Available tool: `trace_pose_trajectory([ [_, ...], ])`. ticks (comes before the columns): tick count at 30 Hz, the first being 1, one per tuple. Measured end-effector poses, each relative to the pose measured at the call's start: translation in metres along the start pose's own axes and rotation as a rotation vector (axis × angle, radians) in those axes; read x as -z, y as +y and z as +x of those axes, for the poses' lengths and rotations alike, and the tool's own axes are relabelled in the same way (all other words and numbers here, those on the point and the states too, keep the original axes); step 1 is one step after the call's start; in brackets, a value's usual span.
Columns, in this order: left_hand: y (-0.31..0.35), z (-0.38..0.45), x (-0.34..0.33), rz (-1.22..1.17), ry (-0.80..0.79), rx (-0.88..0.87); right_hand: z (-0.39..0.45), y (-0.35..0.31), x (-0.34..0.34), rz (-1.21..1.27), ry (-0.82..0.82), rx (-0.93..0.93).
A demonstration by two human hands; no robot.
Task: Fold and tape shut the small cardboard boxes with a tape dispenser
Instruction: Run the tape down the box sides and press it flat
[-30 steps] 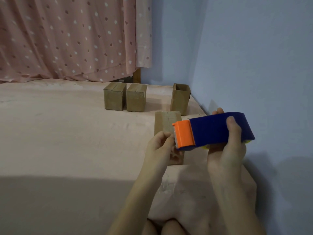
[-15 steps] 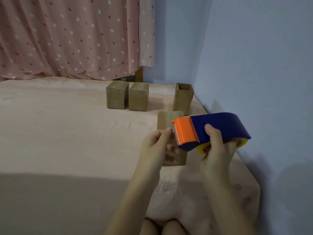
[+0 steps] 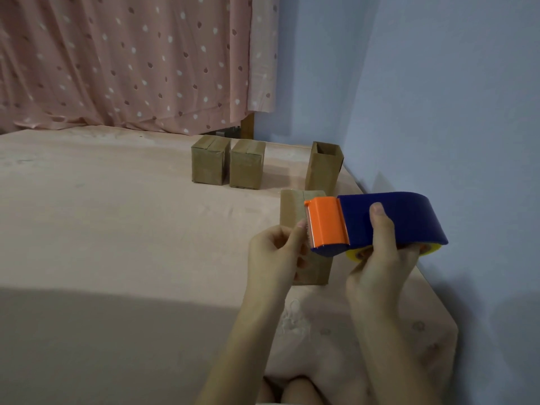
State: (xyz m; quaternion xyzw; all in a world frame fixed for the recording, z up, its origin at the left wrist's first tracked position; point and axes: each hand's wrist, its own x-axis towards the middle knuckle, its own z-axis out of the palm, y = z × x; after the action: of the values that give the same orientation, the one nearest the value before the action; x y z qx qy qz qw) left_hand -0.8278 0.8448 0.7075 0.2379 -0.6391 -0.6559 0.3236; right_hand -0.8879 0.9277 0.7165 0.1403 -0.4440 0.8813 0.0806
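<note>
While the right hand [image 3: 380,258] gripped the tape dispenser [image 3: 377,222] above the near box [image 3: 295,206] and the left hand [image 3: 274,252] pinched at its orange cutter, the tape end could have slipped back onto the roll.

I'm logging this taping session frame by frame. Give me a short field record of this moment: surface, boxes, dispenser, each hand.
surface: pink cloth-covered bed
closed boxes: two small brown cardboard boxes side by side, flaps shut
open box: taller brown cardboard box near the blue wall, top open
work box: brown cardboard box behind the hands, partly hidden
dispenser: blue tape dispenser with orange cutter head, held above the work box
right hand: grips the dispenser
left hand: fingertips at the cutter, apparently pinching the tape end
backdrop: pink dotted curtain
</note>
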Motion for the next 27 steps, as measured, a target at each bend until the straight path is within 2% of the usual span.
trace_pose_trajectory([
  [7, -0.01, 0.004, 0.006, 0.218, 0.13, -0.267, -0.005, 0.001, -0.004, 0.004, 0.079, -0.019],
  [14, -0.005, 0.004, 0.005, 0.329, 0.155, -0.305, 0.007, -0.008, -0.011, -0.019, 0.142, -0.063],
  [17, -0.008, 0.008, 0.021, 0.442, 0.284, -0.328, 0.016, -0.015, -0.008, 0.086, 0.202, -0.099],
  [19, -0.013, 0.014, 0.043, 0.465, 0.333, -0.313, 0.025, -0.022, -0.002, 0.102, 0.243, -0.035],
  [24, -0.009, 0.022, 0.064, 0.484, 0.295, -0.304, 0.027, -0.024, -0.005, -0.146, 0.14, 0.224],
  [27, -0.01, 0.03, 0.064, 0.416, 0.25, -0.254, 0.029, -0.018, -0.012, -0.345, 0.095, 0.371],
])
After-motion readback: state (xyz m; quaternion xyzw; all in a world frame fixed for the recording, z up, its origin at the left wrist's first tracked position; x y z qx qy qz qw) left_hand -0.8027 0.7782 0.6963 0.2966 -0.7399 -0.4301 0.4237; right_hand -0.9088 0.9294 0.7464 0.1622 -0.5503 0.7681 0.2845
